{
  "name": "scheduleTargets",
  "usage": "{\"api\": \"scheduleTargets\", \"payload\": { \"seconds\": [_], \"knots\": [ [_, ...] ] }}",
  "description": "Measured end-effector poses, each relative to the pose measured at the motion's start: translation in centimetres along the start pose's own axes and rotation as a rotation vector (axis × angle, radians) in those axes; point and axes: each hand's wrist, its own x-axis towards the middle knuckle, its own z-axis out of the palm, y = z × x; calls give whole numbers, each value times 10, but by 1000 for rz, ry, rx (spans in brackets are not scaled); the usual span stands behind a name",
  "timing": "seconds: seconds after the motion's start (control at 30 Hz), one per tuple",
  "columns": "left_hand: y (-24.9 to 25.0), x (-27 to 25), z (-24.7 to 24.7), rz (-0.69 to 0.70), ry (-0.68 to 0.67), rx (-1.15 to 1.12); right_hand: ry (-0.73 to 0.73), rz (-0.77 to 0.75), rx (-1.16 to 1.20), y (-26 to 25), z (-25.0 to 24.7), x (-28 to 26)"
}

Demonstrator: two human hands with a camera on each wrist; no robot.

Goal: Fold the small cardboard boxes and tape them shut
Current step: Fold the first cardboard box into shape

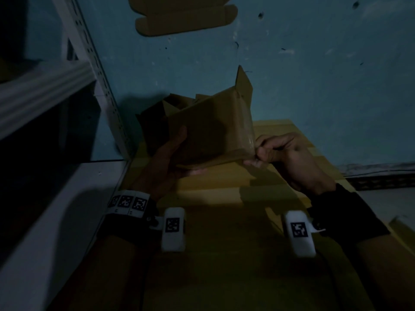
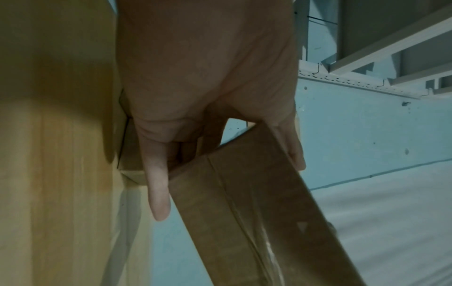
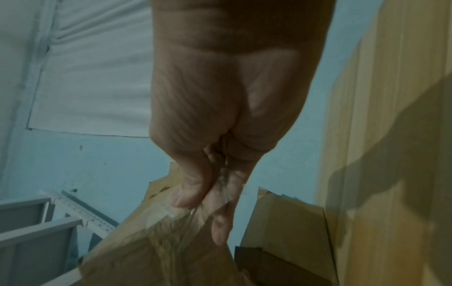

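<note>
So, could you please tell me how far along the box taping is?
Done: the held box is folded, clear tape along its edge. In hand: the left hand supports it while the right hand pinches the tape end. Left: a flat cardboard blank remains unfolded.

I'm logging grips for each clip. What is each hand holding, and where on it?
Both hold one cardboard box. The left hand grips its lower left side, thumb on the front face. The right hand pinches the clear tape at its lower right corner.

Dim blue wall (image 1: 314,75), white shelving (image 1: 89,52)
</note>
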Motion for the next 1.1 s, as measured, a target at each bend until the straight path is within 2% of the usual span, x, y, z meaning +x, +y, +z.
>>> {"api": "scheduleTargets", "payload": {
  "seconds": [0.13, 0.3, 0.4, 0.5, 0.6, 0.8, 0.93, 1.1],
  "knots": [
    [-2, 4, -5, -8, -11, -23, 34, -7, -84, 0, -1, 0],
    [1, 3, -4, 21, 3, 39, 169, -14, -39, -3, -5, 0],
    [1, 2, -8, -19, -42, 257, 225, -21, -30, -8, -10, 1],
    [2, 0, -4, -79, -28, 396, 263, -63, 26, -11, -16, 2],
    [-1, -1, 4, -127, -52, 517, 259, -97, 30, -12, -20, 2],
    [-1, -2, 8, -112, -49, 573, 219, -127, 78, -12, -23, 1],
    [0, -1, 5, -118, 34, 487, 138, -140, 19, -6, -28, 2],
    [4, -4, 4, -139, -11, 415, 67, -131, 6, -9, -26, 0]
  ]
}}
